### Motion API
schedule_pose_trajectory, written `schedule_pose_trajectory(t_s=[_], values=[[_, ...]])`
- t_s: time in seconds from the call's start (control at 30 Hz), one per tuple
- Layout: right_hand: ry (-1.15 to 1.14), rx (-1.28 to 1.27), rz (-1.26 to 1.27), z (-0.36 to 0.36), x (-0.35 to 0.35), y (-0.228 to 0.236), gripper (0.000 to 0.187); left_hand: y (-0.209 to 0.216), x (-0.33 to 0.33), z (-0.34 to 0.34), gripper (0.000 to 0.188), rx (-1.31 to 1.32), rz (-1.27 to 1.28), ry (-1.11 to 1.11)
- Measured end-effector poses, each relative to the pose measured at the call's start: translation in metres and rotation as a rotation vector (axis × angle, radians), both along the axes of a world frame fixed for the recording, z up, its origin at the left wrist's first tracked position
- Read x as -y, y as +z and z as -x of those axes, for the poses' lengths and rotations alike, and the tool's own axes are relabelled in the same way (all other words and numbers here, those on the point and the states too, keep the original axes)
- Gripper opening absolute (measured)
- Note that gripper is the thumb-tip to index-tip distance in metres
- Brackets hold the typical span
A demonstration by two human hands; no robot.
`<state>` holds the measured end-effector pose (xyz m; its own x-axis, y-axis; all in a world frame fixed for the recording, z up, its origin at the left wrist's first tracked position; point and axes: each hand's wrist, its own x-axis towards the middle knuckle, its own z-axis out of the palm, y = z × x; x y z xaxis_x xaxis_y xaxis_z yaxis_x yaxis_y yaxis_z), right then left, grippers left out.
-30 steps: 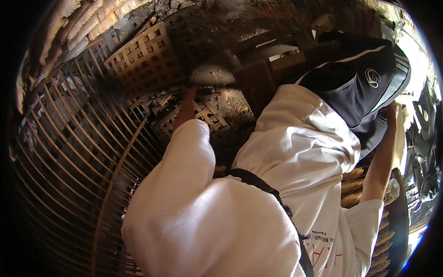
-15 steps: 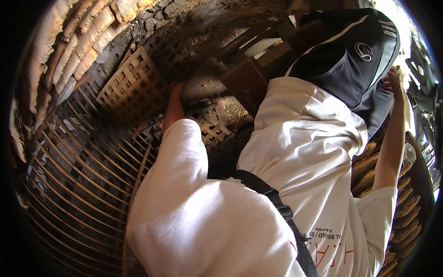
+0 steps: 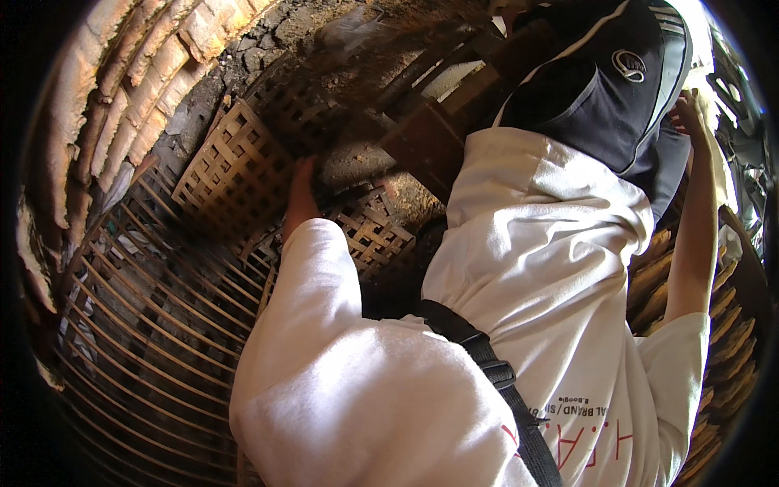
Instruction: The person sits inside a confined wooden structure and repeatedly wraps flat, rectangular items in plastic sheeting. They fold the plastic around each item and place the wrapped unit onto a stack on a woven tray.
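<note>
My left hand (image 3: 302, 180) reaches into shadow beside a woven strip panel (image 3: 231, 158) that leans at a tilt. Its fingers are lost in the dark, so I cannot tell whether it touches or holds anything. Close by on its right lies a second piece of open weave (image 3: 377, 231). Far to the right, my right hand (image 3: 686, 115) is beside my dark shorts (image 3: 600, 97), next to a pale sheet-like thing (image 3: 722, 154). Its fingers show only in part; they look loosely apart, with nothing visible in them.
A curved rack of thin slats (image 3: 154, 308) fills the left side. Rough-edged brown layers (image 3: 146, 89) rise at the upper left, and similar ones (image 3: 722, 381) line the lower right. A dark brown block-like piece (image 3: 426, 146) stands at the centre, above dark, crumbly ground (image 3: 284, 36).
The whole view has shifted slightly. My left hand sits a little lower and further left, and my right hand a little higher. No grasp or release shows.
</note>
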<state>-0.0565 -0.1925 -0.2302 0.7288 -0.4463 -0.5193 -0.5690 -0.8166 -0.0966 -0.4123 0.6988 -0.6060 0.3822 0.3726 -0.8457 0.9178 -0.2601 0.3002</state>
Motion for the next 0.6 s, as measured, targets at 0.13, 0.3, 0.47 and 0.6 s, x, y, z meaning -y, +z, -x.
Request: schedule_pose_trajectory(t_s=[0.13, 0.3, 0.47, 0.6], values=[[0.264, 0.052, -0.348, 0.008, -0.077, 0.028, 0.042, -0.001, -0.017, 0.016, 0.063, -0.003, -0.032, 0.007], [0.141, 0.039, -0.197, 0.019, -0.052, 0.041, 0.042, -0.011, -0.021, 0.008, 0.065, 0.060, -0.077, -0.064], [0.058, -0.003, -0.039, -0.003, -0.041, 0.010, 0.041, 0.073, 0.042, -0.008, 0.065, 0.181, -0.506, -0.117], [0.169, 0.029, -0.072, -0.007, -0.067, -0.017, 0.041, 0.118, 0.051, -0.010, 0.058, 0.243, -0.873, -0.462]])
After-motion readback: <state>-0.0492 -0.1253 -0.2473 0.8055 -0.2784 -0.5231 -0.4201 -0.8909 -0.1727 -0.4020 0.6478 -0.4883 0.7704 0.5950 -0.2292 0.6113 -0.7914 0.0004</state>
